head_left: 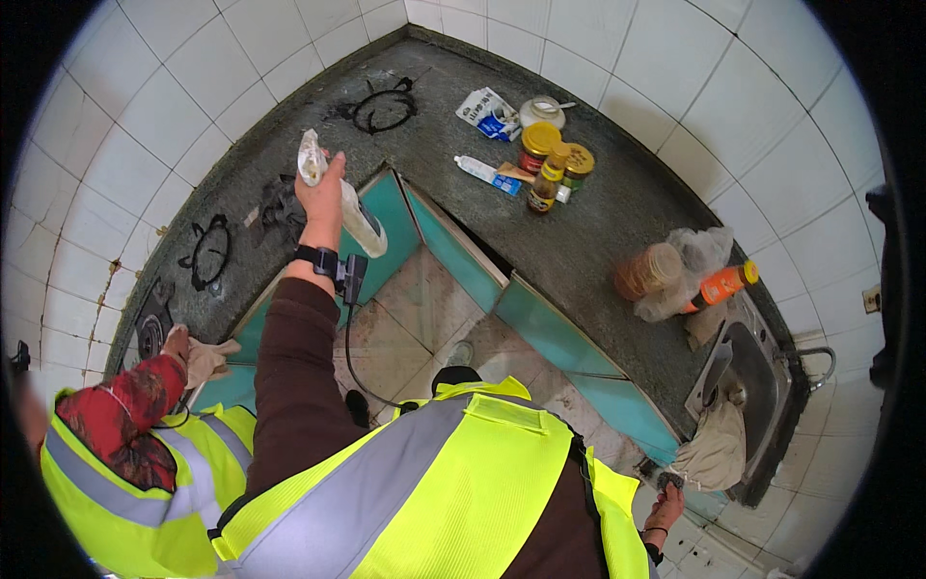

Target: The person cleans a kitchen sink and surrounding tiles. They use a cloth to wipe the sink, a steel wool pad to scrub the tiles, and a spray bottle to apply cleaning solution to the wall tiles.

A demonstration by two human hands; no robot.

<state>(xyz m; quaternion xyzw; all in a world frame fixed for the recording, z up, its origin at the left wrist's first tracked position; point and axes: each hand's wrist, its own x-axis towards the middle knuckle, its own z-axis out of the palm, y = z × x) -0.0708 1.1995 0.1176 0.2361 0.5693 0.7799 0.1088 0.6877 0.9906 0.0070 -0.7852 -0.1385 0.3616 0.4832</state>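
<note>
My left hand is raised over the counter corner, its fingers wrapped around the neck of a white plastic bottle. The bottle's pale, stained head sticks out above the fist, and its body slants down to the right. Close by on the counter lies a crumpled dark bag or cloth. Low at the right, beside the sink cabinet, my right hand pinches a dark scouring pad. Just above it a beige cloth drapes over the front of the steel sink.
At left, a co-worker's hand rests by a burner near a beige cloth. Pan supports lie on the dark stone counter. Jars, a sauce bottle and an orange-labelled bottle stand along the right. Teal cabinet doors line the front.
</note>
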